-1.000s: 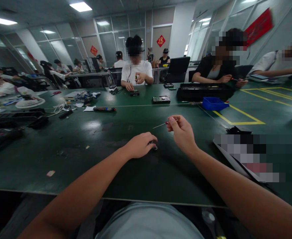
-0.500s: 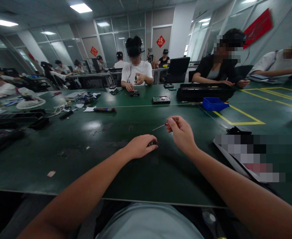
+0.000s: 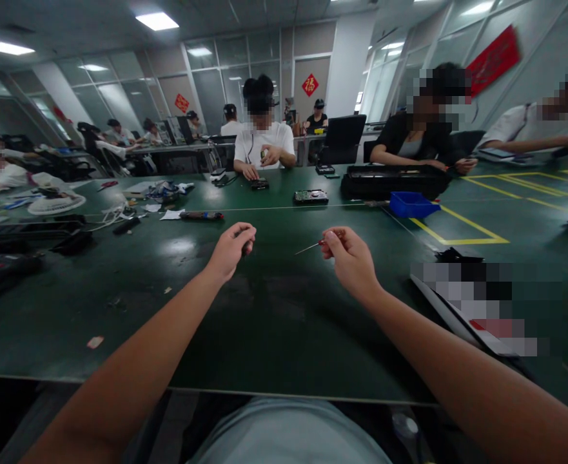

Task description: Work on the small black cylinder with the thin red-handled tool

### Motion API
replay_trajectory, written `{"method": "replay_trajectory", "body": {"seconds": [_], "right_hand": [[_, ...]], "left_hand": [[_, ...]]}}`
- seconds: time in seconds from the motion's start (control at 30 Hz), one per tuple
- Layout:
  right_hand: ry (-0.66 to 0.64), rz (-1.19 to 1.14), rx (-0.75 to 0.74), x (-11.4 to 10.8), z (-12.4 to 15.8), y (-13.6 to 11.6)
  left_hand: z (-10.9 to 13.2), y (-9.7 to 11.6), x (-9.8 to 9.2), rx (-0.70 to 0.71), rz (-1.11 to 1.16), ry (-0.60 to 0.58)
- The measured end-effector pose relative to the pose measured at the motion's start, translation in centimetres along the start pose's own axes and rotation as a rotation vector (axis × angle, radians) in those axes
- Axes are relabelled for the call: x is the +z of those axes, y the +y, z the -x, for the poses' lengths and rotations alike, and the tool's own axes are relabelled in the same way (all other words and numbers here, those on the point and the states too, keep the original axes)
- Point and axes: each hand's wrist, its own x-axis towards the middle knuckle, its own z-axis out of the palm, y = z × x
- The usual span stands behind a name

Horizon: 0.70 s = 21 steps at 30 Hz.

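My right hand point(image 3: 350, 259) is raised over the dark green table point(image 3: 274, 322) and pinches a thin screwdriver point(image 3: 313, 245) with a reddish handle, its metal shaft pointing left. My left hand point(image 3: 231, 248) is lifted off the table to the left of it, fingers curled closed; whatever small part it holds is hidden inside the fingers. The two hands are about a hand's width apart.
A flat device point(image 3: 472, 303) lies at my right. Farther off are a blue bin point(image 3: 408, 204), a black case point(image 3: 394, 181), a hard drive point(image 3: 311, 196), yellow floor-tape lines point(image 3: 458, 225) and cables and tools at left point(image 3: 119, 219). Several people sit across the table.
My left hand has risen from the table and moved left and away, taking the small dark part it was touching. My right hand with the screwdriver has barely moved.
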Motion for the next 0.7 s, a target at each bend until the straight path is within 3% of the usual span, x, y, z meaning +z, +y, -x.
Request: {"method": "replay_trajectory", "body": {"seconds": [0.2,0.4,0.7], "right_hand": [[-0.020,0.000,-0.008,0.0,0.0,0.1],[-0.031,-0.008,-0.001,0.1,0.0,0.3],[-0.047,0.000,0.003,0.3,-0.2,1.1]], "left_hand": [[0.2,1.7,-5.8,-0.079,0.049,0.194],[1.6,3.3,-13.4,-0.166,0.025,0.443],[5.4,7.3,-24.6,-0.175,-0.091,0.801]]}}
